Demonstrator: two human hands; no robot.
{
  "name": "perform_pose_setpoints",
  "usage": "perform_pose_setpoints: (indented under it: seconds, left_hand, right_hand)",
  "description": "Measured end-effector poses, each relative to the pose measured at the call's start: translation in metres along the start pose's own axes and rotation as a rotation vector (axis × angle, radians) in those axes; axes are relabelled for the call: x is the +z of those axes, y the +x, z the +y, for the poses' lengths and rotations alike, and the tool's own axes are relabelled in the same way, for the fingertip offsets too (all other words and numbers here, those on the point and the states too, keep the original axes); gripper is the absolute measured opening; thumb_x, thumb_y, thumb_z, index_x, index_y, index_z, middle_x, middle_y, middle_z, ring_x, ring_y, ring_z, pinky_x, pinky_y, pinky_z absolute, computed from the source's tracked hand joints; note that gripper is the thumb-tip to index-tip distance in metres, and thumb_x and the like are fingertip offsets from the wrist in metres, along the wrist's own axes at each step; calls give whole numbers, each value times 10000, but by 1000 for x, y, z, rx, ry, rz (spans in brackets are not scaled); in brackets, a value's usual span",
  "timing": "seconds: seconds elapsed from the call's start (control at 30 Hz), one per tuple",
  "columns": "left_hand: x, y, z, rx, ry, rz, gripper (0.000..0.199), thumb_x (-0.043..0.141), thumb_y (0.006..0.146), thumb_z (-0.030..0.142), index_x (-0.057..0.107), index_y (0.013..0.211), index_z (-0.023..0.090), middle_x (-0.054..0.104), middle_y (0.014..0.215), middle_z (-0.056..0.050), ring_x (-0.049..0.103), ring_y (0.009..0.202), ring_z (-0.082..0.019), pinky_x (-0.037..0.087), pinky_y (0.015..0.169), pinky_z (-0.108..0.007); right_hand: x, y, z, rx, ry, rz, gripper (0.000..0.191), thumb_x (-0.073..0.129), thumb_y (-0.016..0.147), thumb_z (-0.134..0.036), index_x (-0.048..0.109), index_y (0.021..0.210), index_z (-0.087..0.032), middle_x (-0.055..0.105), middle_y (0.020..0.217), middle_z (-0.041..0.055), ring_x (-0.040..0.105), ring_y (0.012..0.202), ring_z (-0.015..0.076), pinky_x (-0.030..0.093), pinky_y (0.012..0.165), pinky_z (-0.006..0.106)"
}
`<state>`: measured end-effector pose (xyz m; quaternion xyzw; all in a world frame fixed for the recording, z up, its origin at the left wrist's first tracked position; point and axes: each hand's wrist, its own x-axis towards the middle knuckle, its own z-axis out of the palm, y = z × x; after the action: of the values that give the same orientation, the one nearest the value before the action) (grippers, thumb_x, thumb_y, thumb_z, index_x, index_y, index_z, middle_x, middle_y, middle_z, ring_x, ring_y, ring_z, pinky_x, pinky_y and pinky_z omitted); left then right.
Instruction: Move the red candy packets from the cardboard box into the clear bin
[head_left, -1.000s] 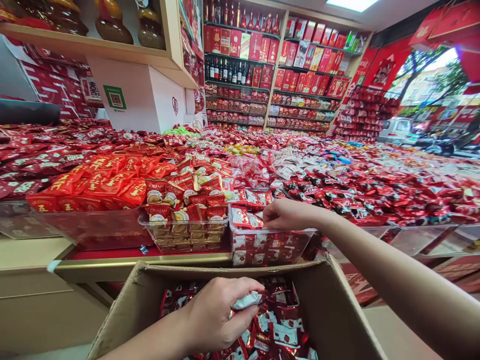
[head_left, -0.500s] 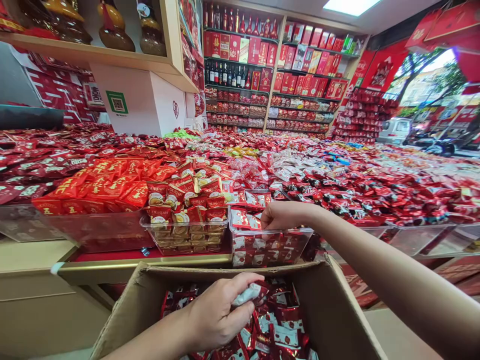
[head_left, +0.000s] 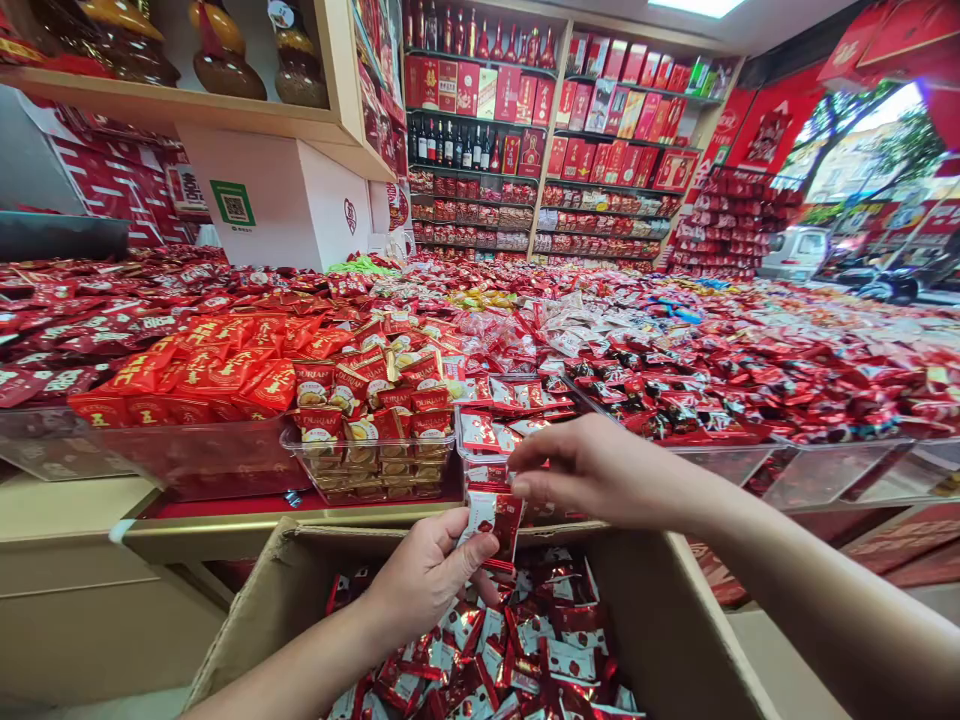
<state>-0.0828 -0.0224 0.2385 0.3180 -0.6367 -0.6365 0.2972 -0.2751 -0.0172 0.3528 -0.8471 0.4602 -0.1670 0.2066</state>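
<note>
My left hand (head_left: 439, 565) is closed on a red-and-white candy packet (head_left: 495, 525), held upright above the front rim of a cardboard box (head_left: 660, 620). My right hand (head_left: 581, 470) hovers at the packet's upper right corner, thumb and curled fingers apart; whether it touches the packet is unclear. Behind both hands stands a clear plastic bin (head_left: 471, 465) with rows of similar red-and-white packets (head_left: 480, 430), partly hidden by my right hand. Below, loose packets of the same look (head_left: 570, 660) fill the bottom of the box.
Left of that bin is a bin of durian candies (head_left: 375, 455), then one of bright red packets (head_left: 202, 385). More red sweets (head_left: 712, 390) spread rightward behind clear bins. A gold-edged counter (head_left: 225, 530) runs behind the box. Shelves of bottles and gift boxes (head_left: 480, 95) line the back.
My left hand has risen with the packet from inside the box to its front rim. My right hand has pulled back from the bin toward that packet, its fingers loosening.
</note>
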Motion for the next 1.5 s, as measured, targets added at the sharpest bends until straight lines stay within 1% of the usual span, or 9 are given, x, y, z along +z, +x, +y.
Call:
perform_pose_setpoints:
  seconds: [0.17, 0.27, 0.33, 0.4, 0.5, 0.63, 0.93, 1.23, 1.5]
  left_hand:
    - [0, -2, -4, 33, 25, -74, 380, 532, 795, 494, 578, 862, 124, 636, 633, -26, 587, 531, -126, 384, 514, -213]
    - [2, -5, -2, 20, 102, -110, 362, 487, 831, 458, 595, 942, 131, 668, 775, -63, 604, 604, -138, 440, 587, -244]
    - [4, -6, 1, 9, 230, -119, 316, 483, 843, 397, 606, 980, 140, 676, 779, -58, 593, 627, -139, 448, 606, -245]
    - [6, -8, 5, 17, 381, -129, 269, 497, 834, 344, 632, 957, 146, 680, 771, -47, 585, 656, -144, 445, 634, -243]
    - [7, -8, 8, 25, 505, -146, 258, 498, 822, 318, 650, 945, 149, 669, 739, -33, 577, 660, -146, 435, 631, -233]
    - [8, -7, 7, 38, 553, -141, 252, 501, 807, 305, 663, 925, 151, 654, 728, -31, 550, 635, -140, 420, 590, -217]
    - [9, -8, 5, 17, 502, -165, 232, 515, 787, 274, 662, 898, 132, 576, 636, -4, 463, 560, -109, 375, 536, -195]
    - [8, -6, -1, 23, 504, -172, 229, 508, 791, 284, 659, 876, 134, 530, 599, 13, 425, 540, -102, 352, 509, -190]
    - [8, -6, -4, 9, 584, -209, 242, 505, 782, 259, 665, 913, 133, 578, 647, -1, 460, 561, -99, 367, 531, -183]
  right_hand:
    - [19, -2, -2, -87, -18, -90, 145, 517, 808, -208, 651, 818, -153, 651, 696, 22, 551, 591, 117, 377, 538, 219]
    - [-5, -4, 5, -56, -12, 67, 160, 521, 816, -238, 664, 847, -174, 669, 726, 15, 575, 629, 119, 399, 573, 218]
    - [-29, -6, 14, 51, -130, 261, 186, 533, 808, -305, 672, 862, -194, 673, 738, 20, 581, 656, 138, 402, 592, 239]
    - [-48, -6, 27, 166, -270, 309, 193, 554, 782, -335, 681, 850, -206, 674, 733, 21, 581, 666, 156, 400, 603, 261]
    - [-54, -1, 49, 245, -326, 121, 164, 569, 752, -296, 692, 815, -207, 675, 722, 11, 586, 664, 158, 409, 610, 264]
    - [-43, 7, 70, 275, -290, -39, 150, 593, 718, -276, 701, 783, -194, 677, 710, 11, 590, 659, 155, 418, 593, 253]
    - [-52, 7, 61, 257, -162, -68, 203, 590, 716, -344, 685, 757, -169, 658, 667, 13, 555, 601, 133, 400, 536, 233]
    - [-30, 20, 67, 309, -323, -173, 168, 561, 687, -259, 703, 709, -172, 654, 632, 17, 555, 611, 149, 374, 502, 219]
    - [-29, 30, 65, 382, -285, -379, 238, 567, 662, -307, 743, 756, -176, 675, 637, 28, 573, 600, 152, 362, 479, 210]
